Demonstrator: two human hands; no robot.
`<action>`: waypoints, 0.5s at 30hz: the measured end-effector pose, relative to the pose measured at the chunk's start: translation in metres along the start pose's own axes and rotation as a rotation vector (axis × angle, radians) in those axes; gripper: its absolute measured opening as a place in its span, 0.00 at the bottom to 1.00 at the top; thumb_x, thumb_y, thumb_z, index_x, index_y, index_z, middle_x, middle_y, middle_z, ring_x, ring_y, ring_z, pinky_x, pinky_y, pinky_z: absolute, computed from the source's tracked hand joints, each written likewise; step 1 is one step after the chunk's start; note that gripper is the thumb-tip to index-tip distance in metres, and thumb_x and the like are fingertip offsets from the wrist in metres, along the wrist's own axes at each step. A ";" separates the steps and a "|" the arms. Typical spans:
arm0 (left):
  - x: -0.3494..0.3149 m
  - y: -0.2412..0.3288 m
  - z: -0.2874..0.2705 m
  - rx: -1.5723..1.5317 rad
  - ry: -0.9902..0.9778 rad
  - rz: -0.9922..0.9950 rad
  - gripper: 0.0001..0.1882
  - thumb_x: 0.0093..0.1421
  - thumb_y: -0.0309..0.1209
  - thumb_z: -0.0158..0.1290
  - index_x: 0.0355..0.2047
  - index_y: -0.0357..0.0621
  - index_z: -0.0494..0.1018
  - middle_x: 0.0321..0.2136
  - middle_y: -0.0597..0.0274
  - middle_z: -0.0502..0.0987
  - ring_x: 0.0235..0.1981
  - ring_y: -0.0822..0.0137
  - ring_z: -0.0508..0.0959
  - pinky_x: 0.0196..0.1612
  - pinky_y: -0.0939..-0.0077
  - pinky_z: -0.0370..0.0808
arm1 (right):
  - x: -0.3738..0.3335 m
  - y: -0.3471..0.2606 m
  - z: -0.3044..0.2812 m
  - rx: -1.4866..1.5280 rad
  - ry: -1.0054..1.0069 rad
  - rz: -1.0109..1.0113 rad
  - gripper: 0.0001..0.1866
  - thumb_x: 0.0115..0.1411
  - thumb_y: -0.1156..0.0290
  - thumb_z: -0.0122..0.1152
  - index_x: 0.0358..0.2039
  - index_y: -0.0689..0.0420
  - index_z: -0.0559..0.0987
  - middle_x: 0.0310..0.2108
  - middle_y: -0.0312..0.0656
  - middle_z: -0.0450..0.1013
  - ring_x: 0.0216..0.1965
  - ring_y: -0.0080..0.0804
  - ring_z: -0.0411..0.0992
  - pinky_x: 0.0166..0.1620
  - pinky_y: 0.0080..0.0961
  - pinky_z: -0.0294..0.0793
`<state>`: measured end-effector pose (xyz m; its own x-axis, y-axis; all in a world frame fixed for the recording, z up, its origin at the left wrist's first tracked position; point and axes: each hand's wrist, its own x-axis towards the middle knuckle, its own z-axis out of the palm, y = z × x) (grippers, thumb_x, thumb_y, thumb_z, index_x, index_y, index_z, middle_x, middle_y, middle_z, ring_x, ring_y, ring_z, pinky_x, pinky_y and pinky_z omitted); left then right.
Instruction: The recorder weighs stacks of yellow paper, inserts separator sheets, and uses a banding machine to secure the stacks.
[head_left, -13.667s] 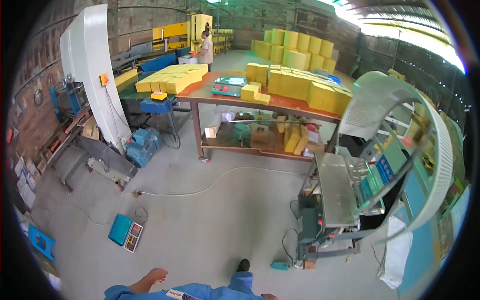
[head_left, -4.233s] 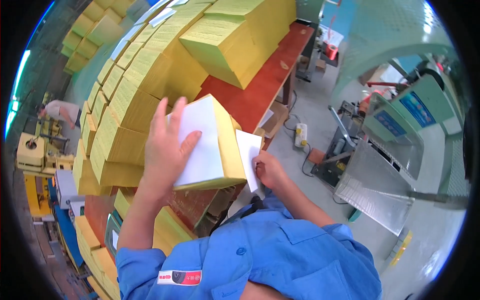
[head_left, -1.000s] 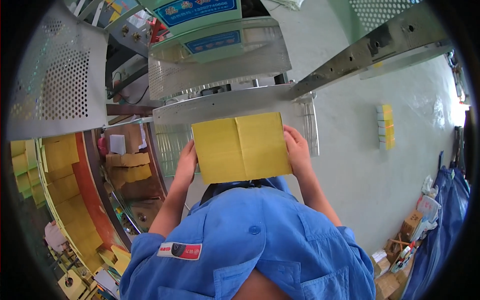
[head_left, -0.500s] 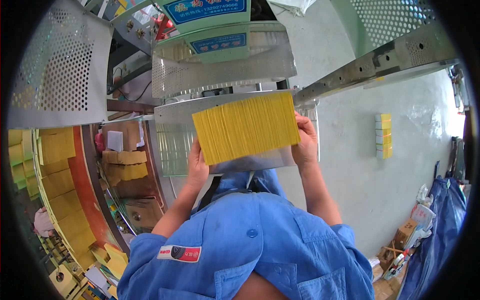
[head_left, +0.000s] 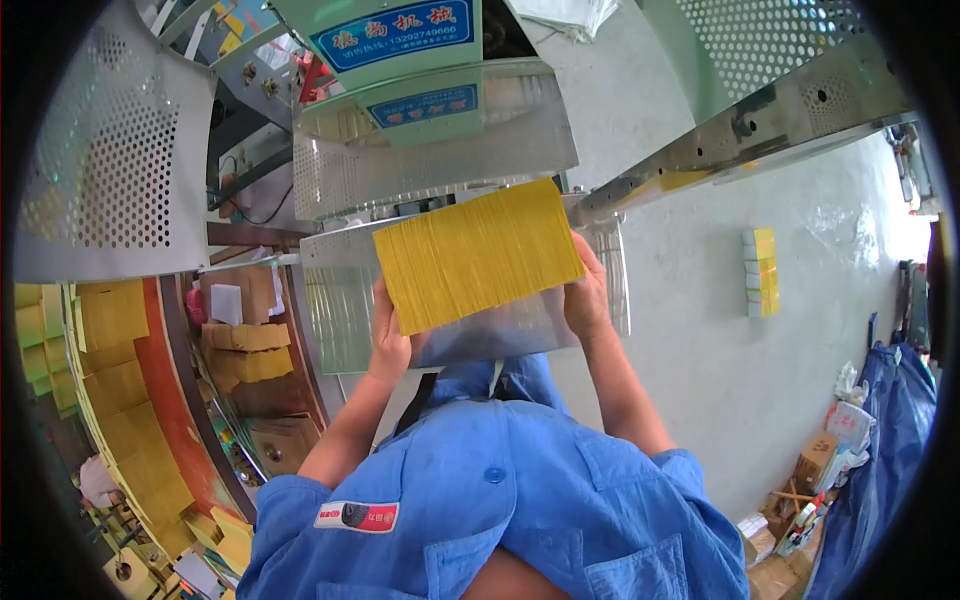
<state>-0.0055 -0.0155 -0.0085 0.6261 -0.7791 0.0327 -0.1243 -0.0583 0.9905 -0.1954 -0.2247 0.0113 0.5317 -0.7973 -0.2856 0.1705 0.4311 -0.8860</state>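
Observation:
Between my two hands is a thick stack of yellow paper sheets [head_left: 480, 255], its many thin edges facing up. My left hand [head_left: 388, 330] grips the stack's left end, with the thumb along its side. Around the right end my right hand [head_left: 588, 295] is closed, some fingers hidden behind the paper. The stack tilts, its right end farther from me than its left. Beneath it lies a shiny metal tray [head_left: 340, 315] on the front of a machine.
A pale green machine [head_left: 400, 60] with a metal guard stands ahead. A perforated metal panel [head_left: 100, 150] is at upper left, above yellow paper stacks [head_left: 125, 380]. A long metal bar [head_left: 740, 130] extends right. Banded bundles [head_left: 762, 272] rest on the floor, near a blue tarp [head_left: 870, 450].
The stack has shifted slightly left in view and its tilt has grown a little. Both hands keep their hold. The machine sits a bit lower in the picture.

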 end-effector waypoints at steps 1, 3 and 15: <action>0.000 0.010 -0.002 -0.001 -0.001 0.005 0.24 0.71 0.37 0.39 0.63 0.36 0.59 0.60 0.57 0.64 0.61 0.63 0.64 0.63 0.70 0.59 | 0.002 -0.006 0.002 0.012 -0.023 -0.026 0.19 0.65 0.70 0.48 0.54 0.61 0.75 0.51 0.37 0.73 0.53 0.26 0.68 0.57 0.23 0.65; -0.001 0.030 -0.008 0.001 0.001 0.006 0.24 0.71 0.38 0.38 0.62 0.36 0.60 0.59 0.56 0.65 0.59 0.64 0.65 0.62 0.71 0.59 | 0.003 -0.022 0.004 -0.183 -0.069 -0.048 0.19 0.67 0.66 0.47 0.51 0.63 0.76 0.45 0.37 0.75 0.48 0.23 0.69 0.53 0.21 0.66; 0.081 0.007 -0.017 0.109 0.005 -0.704 0.38 0.68 0.60 0.32 0.52 0.35 0.72 0.44 0.55 0.76 0.45 0.67 0.73 0.48 0.71 0.69 | 0.042 -0.030 0.000 -0.637 0.008 0.273 0.25 0.69 0.54 0.43 0.42 0.64 0.79 0.33 0.38 0.75 0.36 0.25 0.70 0.42 0.25 0.68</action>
<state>0.0578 -0.0684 0.0030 0.5898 -0.5306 -0.6087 0.2347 -0.6086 0.7579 -0.1781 -0.2707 0.0266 0.4795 -0.6998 -0.5294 -0.4904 0.2866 -0.8230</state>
